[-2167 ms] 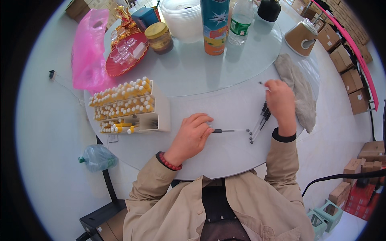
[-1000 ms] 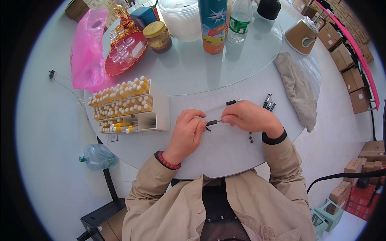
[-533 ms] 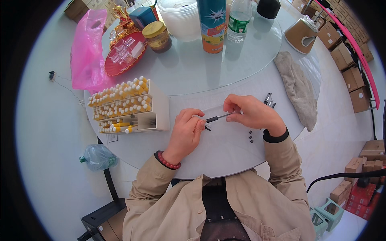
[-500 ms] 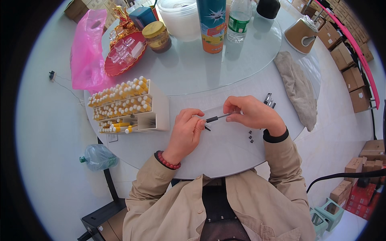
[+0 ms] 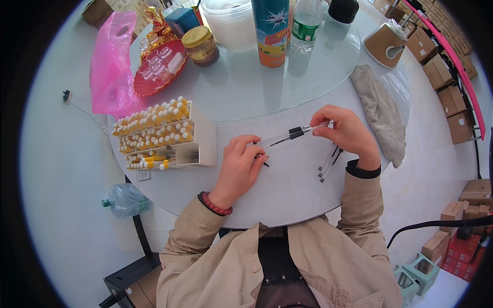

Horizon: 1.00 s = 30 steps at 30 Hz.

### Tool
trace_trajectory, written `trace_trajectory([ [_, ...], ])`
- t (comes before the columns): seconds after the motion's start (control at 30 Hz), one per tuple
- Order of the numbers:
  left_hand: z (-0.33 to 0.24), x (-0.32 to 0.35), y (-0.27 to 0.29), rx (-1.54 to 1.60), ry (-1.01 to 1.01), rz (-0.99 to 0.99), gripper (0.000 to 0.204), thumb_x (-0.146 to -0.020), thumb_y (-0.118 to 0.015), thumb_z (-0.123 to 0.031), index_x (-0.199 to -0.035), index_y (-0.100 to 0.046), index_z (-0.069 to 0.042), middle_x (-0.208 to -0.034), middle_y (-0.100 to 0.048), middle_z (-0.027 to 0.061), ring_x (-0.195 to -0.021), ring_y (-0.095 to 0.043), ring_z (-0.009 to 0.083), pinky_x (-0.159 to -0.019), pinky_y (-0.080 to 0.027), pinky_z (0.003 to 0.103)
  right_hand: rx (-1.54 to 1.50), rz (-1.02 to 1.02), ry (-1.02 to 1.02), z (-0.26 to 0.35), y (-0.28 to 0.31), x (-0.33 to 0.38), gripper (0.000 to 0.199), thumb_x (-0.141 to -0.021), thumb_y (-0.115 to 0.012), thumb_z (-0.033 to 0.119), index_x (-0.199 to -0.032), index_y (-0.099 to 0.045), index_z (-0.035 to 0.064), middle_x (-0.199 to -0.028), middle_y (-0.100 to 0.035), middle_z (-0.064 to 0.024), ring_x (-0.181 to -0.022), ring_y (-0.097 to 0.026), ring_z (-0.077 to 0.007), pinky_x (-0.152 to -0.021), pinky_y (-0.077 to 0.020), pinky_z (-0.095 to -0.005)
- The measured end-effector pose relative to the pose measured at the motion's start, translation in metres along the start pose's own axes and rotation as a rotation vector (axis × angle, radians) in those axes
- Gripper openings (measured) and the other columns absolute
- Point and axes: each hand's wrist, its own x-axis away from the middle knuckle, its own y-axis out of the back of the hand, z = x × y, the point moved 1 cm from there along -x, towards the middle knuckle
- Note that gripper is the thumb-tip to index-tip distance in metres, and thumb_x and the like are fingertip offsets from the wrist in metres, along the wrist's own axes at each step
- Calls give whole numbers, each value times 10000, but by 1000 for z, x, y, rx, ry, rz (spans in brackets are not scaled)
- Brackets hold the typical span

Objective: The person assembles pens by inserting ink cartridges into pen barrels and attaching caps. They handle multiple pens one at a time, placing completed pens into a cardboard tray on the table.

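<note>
My right hand pinches the rear end of a clear-barrelled gel pen with a black grip, its thin tip pointing toward my left hand. A second clear pen piece with a black band lies close alongside it; I cannot tell whether it is held too. My left hand is closed over the table, with a small black-tipped piece poking out between thumb and fingers. Most of what it grips is hidden. Several clear pens with black ends lie below my right hand.
A white divided rack filled with yellow, white-tipped sticks stands left. Behind are a red tray, a jar, a spray can and a water bottle. A grey cloth lies right.
My right hand has moved right and away from my left, carrying the pen out from it. The loose pens below it are now more exposed. My left hand stays nearly in place.
</note>
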Motion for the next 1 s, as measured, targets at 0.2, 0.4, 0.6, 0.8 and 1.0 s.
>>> trace_trajectory([
  [0.2,-8,-3,2,10,13,-8,256,-777,-767,-70,-987,-620,-72,-1199,-594,86,-1129,-537,308,-933,-416,405,0,27,28,0,-2,1,150,-791,-750,47,-918,-677,17,-881,-669,-104,-821,-640,-226,-738,-515,-324],
  [0.4,-10,-3,2,4,-5,-3,220,-784,-765,-76,-953,-623,-72,-1137,-625,62,-1139,-547,292,-947,-397,398,47,104,87,3,-16,-3,148,-801,-742,44,-929,-673,18,-884,-668,-112,-822,-647,-234,-746,-519,-324],
  [0.6,-2,-1,3,-38,-15,-74,129,-809,-724,-42,-885,-623,-65,-1081,-646,52,-1117,-567,281,-938,-397,394,21,13,19,-5,-7,0,136,-809,-723,19,-932,-665,15,-914,-678,-111,-839,-657,-239,-751,-520,-322],
  [0.8,-1,-1,5,-22,38,-89,137,-812,-711,-26,-898,-611,-62,-1092,-645,64,-1107,-569,278,-939,-396,387,162,-159,-29,-21,7,5,149,-803,-720,14,-941,-663,10,-918,-680,-114,-863,-641,-250,-771,-507,-344],
  [1.0,-2,-1,6,15,63,-74,141,-807,-710,-15,-892,-604,-54,-1104,-638,80,-1103,-565,285,-936,-405,387,129,-240,-37,-21,13,7,142,-801,-733,48,-935,-687,31,-903,-671,-113,-864,-622,-253,-765,-493,-345],
])
